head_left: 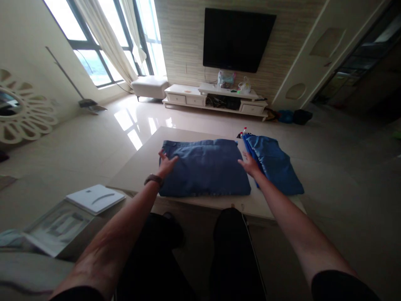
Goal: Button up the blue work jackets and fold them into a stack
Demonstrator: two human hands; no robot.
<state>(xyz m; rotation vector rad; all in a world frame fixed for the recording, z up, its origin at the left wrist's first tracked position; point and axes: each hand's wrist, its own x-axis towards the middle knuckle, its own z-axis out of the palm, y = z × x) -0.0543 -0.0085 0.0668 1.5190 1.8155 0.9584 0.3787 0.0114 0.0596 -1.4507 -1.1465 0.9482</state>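
A folded blue cloth [205, 169], perhaps a garment, lies flat on the pale table [134, 156], with a seam or band along its far edge. My left hand [167, 164] rests at its left edge, fingers and thumb spread. At the right edge is my right hand [249, 164], its fingers apart, touching or just beside the fabric. Neither hand visibly grips anything. Another folded blue cloth [277, 163], shinier, sits to the right of my right hand, on brighter blue fabric [249, 146], and reaches past the table's right side.
Bottles with red caps [244, 131] show behind the right-hand pile. To my left stands a box [62, 225] with a white booklet-like item [95, 199] on it. A low white TV cabinet [216, 100] and a grey bench [150, 87] line the far wall.
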